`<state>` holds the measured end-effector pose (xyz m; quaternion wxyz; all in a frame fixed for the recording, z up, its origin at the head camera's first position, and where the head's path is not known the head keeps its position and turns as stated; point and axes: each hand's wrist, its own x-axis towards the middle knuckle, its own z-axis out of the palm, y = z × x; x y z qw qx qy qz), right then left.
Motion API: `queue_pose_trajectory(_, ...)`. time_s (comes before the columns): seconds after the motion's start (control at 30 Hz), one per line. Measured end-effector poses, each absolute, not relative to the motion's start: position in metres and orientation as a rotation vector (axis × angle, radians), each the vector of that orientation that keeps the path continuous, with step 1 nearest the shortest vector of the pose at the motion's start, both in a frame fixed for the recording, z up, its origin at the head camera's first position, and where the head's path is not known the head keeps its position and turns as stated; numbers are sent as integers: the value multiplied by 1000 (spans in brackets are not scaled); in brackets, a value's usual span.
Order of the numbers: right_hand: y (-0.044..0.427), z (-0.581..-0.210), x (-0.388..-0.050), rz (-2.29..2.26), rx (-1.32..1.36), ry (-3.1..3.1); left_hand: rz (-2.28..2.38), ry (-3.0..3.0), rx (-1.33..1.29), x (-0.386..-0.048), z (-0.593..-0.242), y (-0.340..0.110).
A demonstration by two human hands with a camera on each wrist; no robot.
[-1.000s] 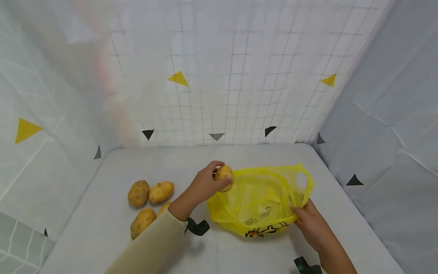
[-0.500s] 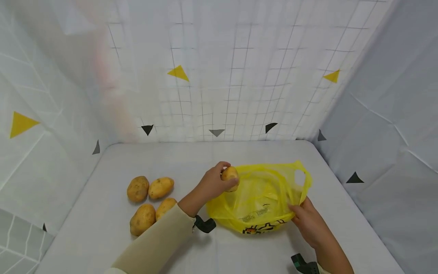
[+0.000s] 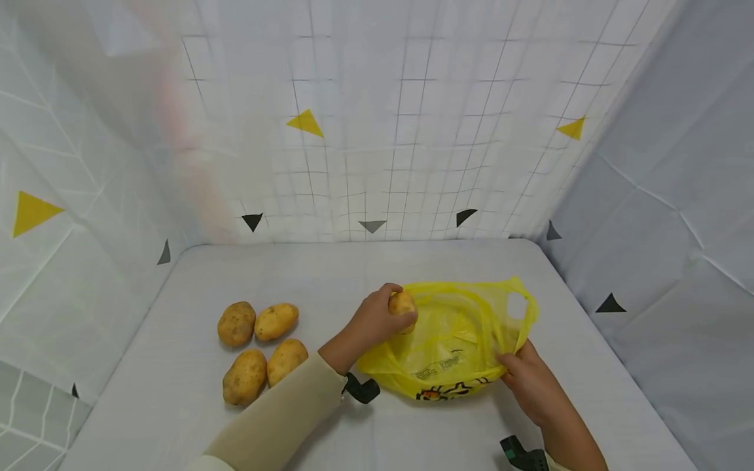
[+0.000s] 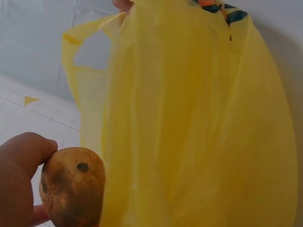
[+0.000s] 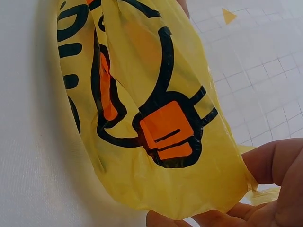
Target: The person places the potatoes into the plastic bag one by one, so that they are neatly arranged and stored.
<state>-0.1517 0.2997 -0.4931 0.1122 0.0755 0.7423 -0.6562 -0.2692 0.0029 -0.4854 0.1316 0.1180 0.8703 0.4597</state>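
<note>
My left hand [image 3: 377, 319] grips a potato [image 3: 403, 307] at the left side of the yellow plastic bag [image 3: 448, 340]. In the left wrist view the potato [image 4: 73, 187] has a dark spot and sits right beside the bag wall [image 4: 189, 118]. At the bag's right edge my right hand [image 3: 530, 383] pinches the plastic between thumb and fingers. The bag's mouth faces up toward the head camera, with a handle loop standing at the right. The right wrist view shows black and orange print on the bag [image 5: 142, 94], and the fingers [image 5: 270, 163] holding its edge.
Several potatoes lie in a group on the left of the white table [image 3: 147, 405]: one at the back left [image 3: 237, 324], others beside and in front of it, one [image 3: 287, 360] partly behind my left sleeve. White sheeting [image 3: 365, 131] rises behind and at both sides.
My left hand has moved a little to the right with the potato, closer over the bag's left edge. The right hand keeps its hold on the bag, nearly unmoved.
</note>
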Motion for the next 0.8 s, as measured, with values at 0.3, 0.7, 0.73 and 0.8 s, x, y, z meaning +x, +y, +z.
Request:
queue_pose_trajectory(0.3,299,-494,-151,-1918,204,2194,1275,2571,304,-269,-495,8)
queue_pose_trajectory(0.7,298,-495,-152,-1906,243,2203,1193,2625,323,-268,-504,11)
queue_pose_trajectory(0.73,298,-495,-152,-1903,242,2204,1188,2630,328,-268,-505,11)
queue_pose_trajectory(0.8,298,-495,-153,-1900,239,2202,1174,2642,336,-268,-507,11)
